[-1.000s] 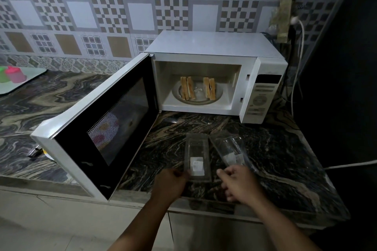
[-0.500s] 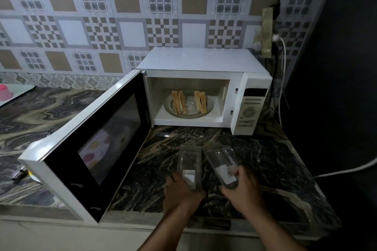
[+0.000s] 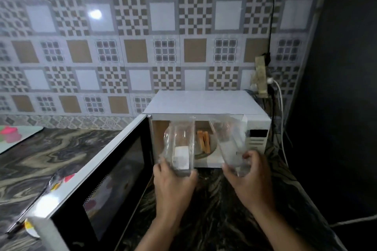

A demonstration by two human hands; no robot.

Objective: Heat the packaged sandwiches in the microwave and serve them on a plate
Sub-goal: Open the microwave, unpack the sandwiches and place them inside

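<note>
Gripping clear packs, left hand (image 3: pixel 173 187) and right hand (image 3: pixel 252 183) hover over marbled counter (image 3: pixel 51 161) (patterned tiles behind).

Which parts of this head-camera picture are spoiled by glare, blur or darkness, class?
Head view: a lamp's glare spot shines on the tiled wall; the clear packages in the left hand and right hand are motion-blurred; the right side is nearly black; wide-angle distortion bends the microwave door.

This is a home kitchen. A white microwave (image 3: pixel 206 106) with its door (image 3: pixel 95 185) swung open sits on a dark marbled stone counter (image 3: pixel 40 159), backed by a wall of patterned tiles (image 3: pixel 134 51) and a wall socket (image 3: pixel 262 75).
</note>
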